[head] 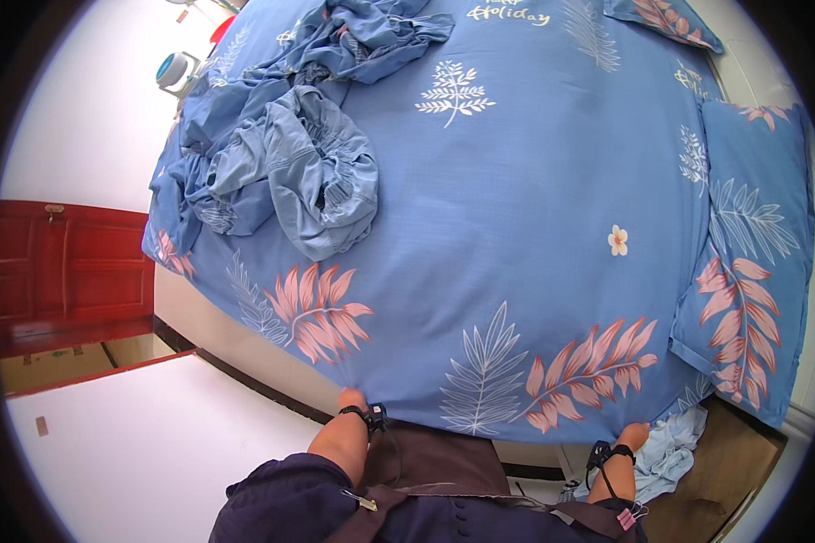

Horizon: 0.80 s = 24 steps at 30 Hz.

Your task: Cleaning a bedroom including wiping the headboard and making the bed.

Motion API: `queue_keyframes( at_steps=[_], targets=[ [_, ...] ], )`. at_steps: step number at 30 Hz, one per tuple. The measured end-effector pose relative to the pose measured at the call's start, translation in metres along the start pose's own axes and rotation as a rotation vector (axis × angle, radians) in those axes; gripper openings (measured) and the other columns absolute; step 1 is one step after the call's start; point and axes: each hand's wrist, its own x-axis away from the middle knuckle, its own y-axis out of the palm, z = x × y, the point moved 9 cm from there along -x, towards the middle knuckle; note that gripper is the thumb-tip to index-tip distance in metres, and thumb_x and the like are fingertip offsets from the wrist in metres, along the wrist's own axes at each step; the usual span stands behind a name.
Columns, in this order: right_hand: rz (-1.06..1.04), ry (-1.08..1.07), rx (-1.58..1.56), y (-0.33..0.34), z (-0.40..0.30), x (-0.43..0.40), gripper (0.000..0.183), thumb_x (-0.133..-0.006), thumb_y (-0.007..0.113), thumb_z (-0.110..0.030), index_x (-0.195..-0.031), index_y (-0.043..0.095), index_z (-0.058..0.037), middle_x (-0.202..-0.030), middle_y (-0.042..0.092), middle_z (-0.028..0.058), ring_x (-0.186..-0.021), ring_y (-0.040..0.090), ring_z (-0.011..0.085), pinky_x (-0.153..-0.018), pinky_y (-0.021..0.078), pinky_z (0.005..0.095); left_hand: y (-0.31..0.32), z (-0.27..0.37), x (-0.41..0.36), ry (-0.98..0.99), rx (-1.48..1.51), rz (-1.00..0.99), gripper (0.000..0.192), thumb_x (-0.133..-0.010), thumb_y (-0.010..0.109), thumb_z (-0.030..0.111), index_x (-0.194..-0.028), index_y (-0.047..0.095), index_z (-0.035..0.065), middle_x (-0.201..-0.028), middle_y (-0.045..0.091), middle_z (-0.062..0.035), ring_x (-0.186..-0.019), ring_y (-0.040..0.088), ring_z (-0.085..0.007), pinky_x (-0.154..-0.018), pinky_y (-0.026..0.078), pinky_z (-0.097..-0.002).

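Observation:
A blue bed sheet (536, 203) with pink and white leaf prints covers the bed before me. My left hand (352, 397) holds its near edge, left of the middle. Farther right along the same edge, my right hand (636, 433) grips the cloth near the corner by the pillow. Faint creases run from both grips, while the fingers are mostly hidden by the fabric. Each wrist wears a black strap with a small device. Crumpled light-blue denim clothing (326, 176) and a bunched blue printed cloth (373, 41) lie on the bed's left side.
A matching pillow (754, 271) rests at the right, with another pillow (665, 20) beyond it. Pale-blue cloth (672, 448) lies on a wooden bedside surface (733, 461) beside my right hand. A white panel (142, 434) and a red door (75, 265) stand at the left.

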Motion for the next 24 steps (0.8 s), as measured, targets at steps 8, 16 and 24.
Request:
queue_keyframes(
  at_steps=[8, 16, 24],
  targets=[
    [-0.233, -0.183, -0.021, 0.014, 0.006, 0.022, 0.025, -0.075, 0.048, -0.009, -0.09, 0.059, 0.0081, -0.096, 0.06, 0.0261, -0.087, 0.059, 0.0382, -0.073, 0.0442, 0.0409, -0.001, 0.043, 0.021, 0.318, 0.24, -0.131, 0.012, -0.072, 0.058, 0.014, -0.073, 0.066, 0.0056, -0.076, 0.063, -0.0149, -0.068, 0.06, -0.0284, -0.062, 0.049, -0.0365],
    [-0.196, -0.398, -0.051, 0.026, -0.163, 0.173, 0.032, -0.074, 0.049, -0.007, -0.103, 0.051, 0.006, -0.103, 0.057, 0.0232, -0.097, 0.054, 0.0361, -0.084, 0.0419, 0.0388, 0.015, -0.052, -0.004, -0.177, 1.714, -0.216, 0.029, -0.089, 0.043, 0.021, -0.106, 0.047, -0.0014, -0.092, 0.055, -0.0174, -0.074, 0.058, -0.0259, -0.06, 0.052, -0.0372],
    [-0.402, -1.022, -0.306, 0.039, -0.49, 0.446, 0.042, -0.076, 0.059, -0.016, -0.114, 0.047, -0.0015, -0.068, 0.057, 0.0085, -0.06, 0.055, 0.0201, -0.059, 0.045, 0.0335, -0.042, -0.174, -0.068, -0.21, 2.236, -0.361, 0.035, -0.089, 0.044, 0.024, -0.111, 0.04, -0.0034, -0.091, 0.054, -0.0224, -0.07, 0.059, -0.0308, -0.059, 0.053, -0.0417]
  ],
)
